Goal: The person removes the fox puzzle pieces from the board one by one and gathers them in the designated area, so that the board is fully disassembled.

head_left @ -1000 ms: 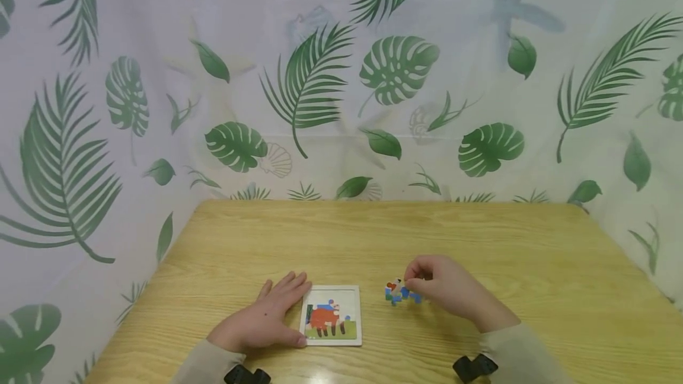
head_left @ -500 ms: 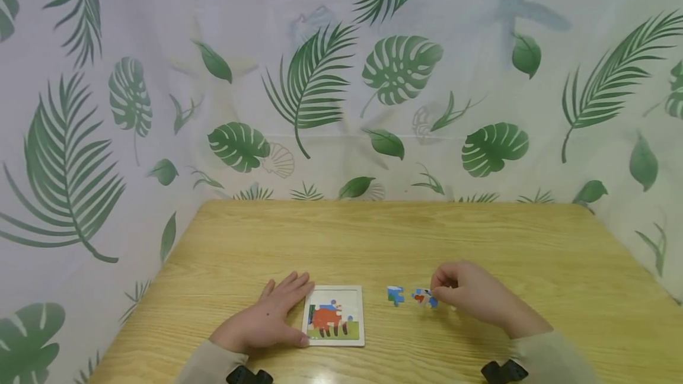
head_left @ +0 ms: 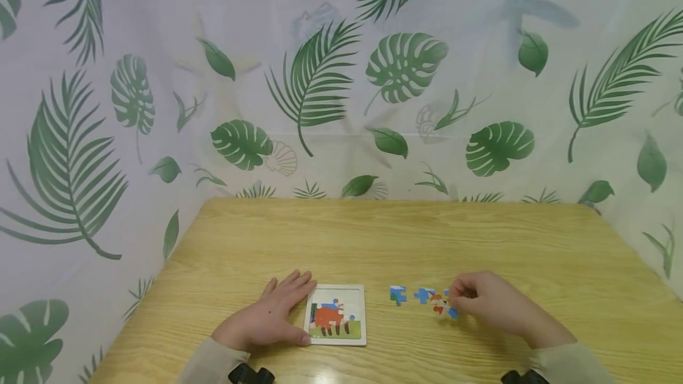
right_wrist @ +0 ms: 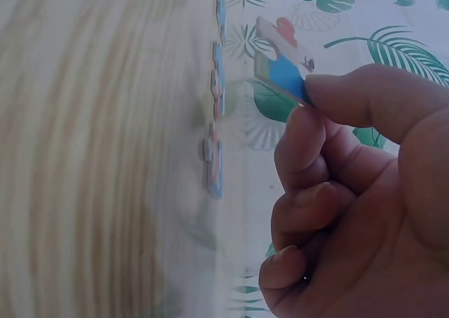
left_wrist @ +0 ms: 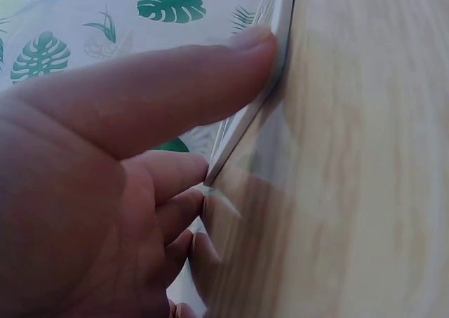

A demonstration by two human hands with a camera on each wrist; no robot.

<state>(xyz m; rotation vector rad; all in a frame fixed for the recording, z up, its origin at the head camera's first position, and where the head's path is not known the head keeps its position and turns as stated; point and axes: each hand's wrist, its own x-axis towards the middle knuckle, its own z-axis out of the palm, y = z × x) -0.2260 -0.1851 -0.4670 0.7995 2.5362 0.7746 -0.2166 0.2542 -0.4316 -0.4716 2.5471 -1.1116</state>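
Observation:
My left hand (head_left: 272, 313) lies at the left side of a white-framed jigsaw puzzle tray (head_left: 364, 325), its thumb at the near corner and fingertips at the far one. In the left wrist view the thumb (left_wrist: 161, 93) presses the tray's edge (left_wrist: 280, 51). Red, green and blue pieces (head_left: 331, 316) fill the tray's lower part; its upper part shows bare white. Between thumb and forefinger, my right hand (head_left: 493, 304) pinches a puzzle piece (right_wrist: 284, 62) with red, white and blue print, raised above the table and tilted. The other right fingers curl in.
Loose blue puzzle pieces lie in a row right of the tray, one (head_left: 397, 295) nearest it and another (head_left: 423, 296) beside the held piece. Part of the row sits behind my right hand. The wooden table (head_left: 341, 236) ends at a leaf-print cloth (head_left: 331, 176).
Holding the puzzle piece, my right hand has moved rightward along the row, uncovering loose pieces on the table. The left hand has stayed on the tray's edge.

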